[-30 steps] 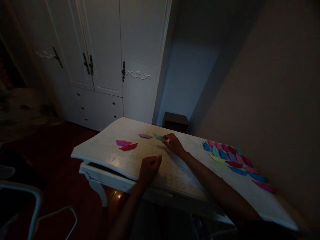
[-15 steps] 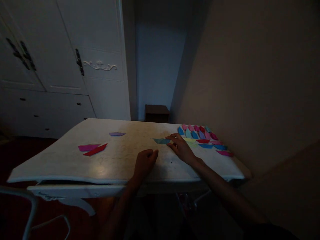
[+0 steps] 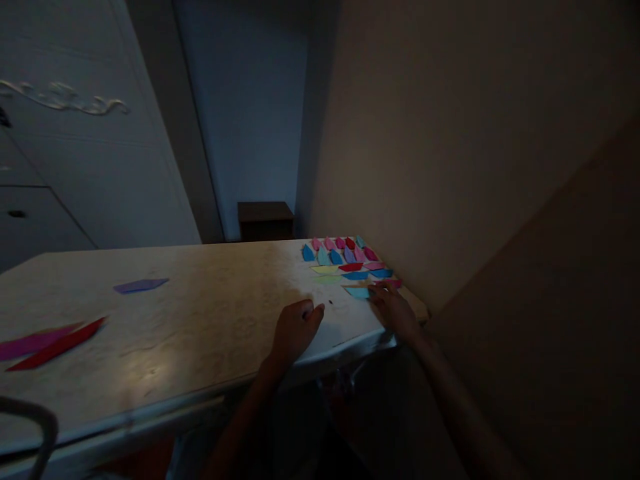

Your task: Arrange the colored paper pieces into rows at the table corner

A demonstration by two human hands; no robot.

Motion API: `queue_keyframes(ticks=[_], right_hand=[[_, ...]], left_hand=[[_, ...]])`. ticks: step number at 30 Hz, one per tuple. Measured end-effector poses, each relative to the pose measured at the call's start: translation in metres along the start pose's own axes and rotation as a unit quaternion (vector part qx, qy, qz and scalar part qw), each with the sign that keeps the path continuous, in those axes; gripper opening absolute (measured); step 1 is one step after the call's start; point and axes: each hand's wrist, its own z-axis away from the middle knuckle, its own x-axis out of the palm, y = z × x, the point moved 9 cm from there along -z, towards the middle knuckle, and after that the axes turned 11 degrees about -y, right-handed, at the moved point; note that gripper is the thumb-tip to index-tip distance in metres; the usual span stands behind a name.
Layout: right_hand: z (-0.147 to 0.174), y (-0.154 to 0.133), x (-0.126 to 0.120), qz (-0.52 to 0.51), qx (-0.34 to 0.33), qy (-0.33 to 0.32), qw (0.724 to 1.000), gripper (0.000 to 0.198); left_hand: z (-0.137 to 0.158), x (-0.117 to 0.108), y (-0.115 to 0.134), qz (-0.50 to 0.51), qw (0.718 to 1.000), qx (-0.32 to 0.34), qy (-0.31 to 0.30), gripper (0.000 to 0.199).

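My right hand (image 3: 393, 312) pinches the right end of a light blue folded paper boat (image 3: 357, 292) at the right part of the table. The boat is level with the tabletop; whether it touches the surface I cannot tell. Just behind it are a dark pink paper boat (image 3: 394, 283), partly hidden by my fingers, and a blue one (image 3: 355, 275). My left hand (image 3: 296, 328) is a loose fist above the front of the table, with nothing seen in it. Several colourful paper boats, among them a red one (image 3: 351, 267), lie in rows at the far right corner.
On the left of the white table (image 3: 215, 313) lie a purple paper boat (image 3: 141, 286), a red one (image 3: 60, 345) and a magenta one (image 3: 33, 342). A wall (image 3: 425, 167) runs along the right side. Beyond the table stand a small brown cabinet (image 3: 265, 212) and a white wardrobe (image 3: 100, 180).
My right hand has carried the light blue paper boat rightward, close to the rows. My left hand stays closed. The view has turned to the right.
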Motion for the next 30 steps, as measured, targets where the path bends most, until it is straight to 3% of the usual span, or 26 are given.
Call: queue_keyframes(ticks=[4, 15, 23, 30], right_hand=[[-0.002, 0.008, -0.003, 0.050, 0.027, -0.021, 0.998, 0.036], [0.007, -0.031, 0.004, 0.139, 0.026, -0.064, 0.988, 0.047], [-0.004, -0.040, 0.004, 0.142, 0.025, -0.073, 0.987, 0.047], [-0.002, -0.044, -0.001, 0.138, 0.071, -0.079, 0.985, 0.046]], left_hand=[[-0.003, 0.011, 0.001, -0.034, 0.999, -0.002, -0.022, 0.042], [-0.001, 0.014, 0.002, -0.059, 0.997, -0.003, -0.050, 0.042], [-0.001, 0.014, 0.004, -0.063, 0.997, 0.005, -0.052, 0.043], [0.000, 0.013, 0.005, -0.063, 0.997, 0.005, -0.052, 0.042]])
